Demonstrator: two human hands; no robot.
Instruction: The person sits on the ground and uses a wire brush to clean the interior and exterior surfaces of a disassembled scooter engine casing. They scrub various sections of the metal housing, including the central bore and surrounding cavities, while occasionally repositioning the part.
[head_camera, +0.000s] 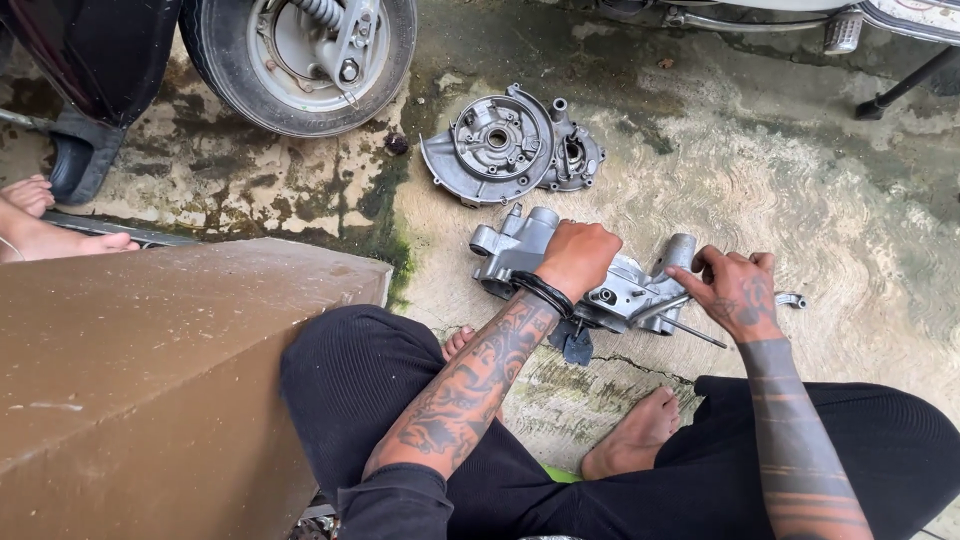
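Two bare hands work a grey engine casing (560, 275) lying on the concrete floor (800, 200). Left hand (577, 257) presses down on it, fingers curled over; right hand (738, 290) fingers pinch a thin metal tool (690, 328) beside the casing.

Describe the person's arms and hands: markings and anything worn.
Both forearms are bare and heavily tattooed. The left hand has black bands at its wrist, above figure tattoos. The right hand is tattooed on its back; dark rings circle that forearm. Dark sleeve at left elbow.

Silver-grey engine casing (560, 270), grey round cover plate (495, 148), black trousers (380, 380), brown box (150, 380), green-stained concrete floor (760, 180)
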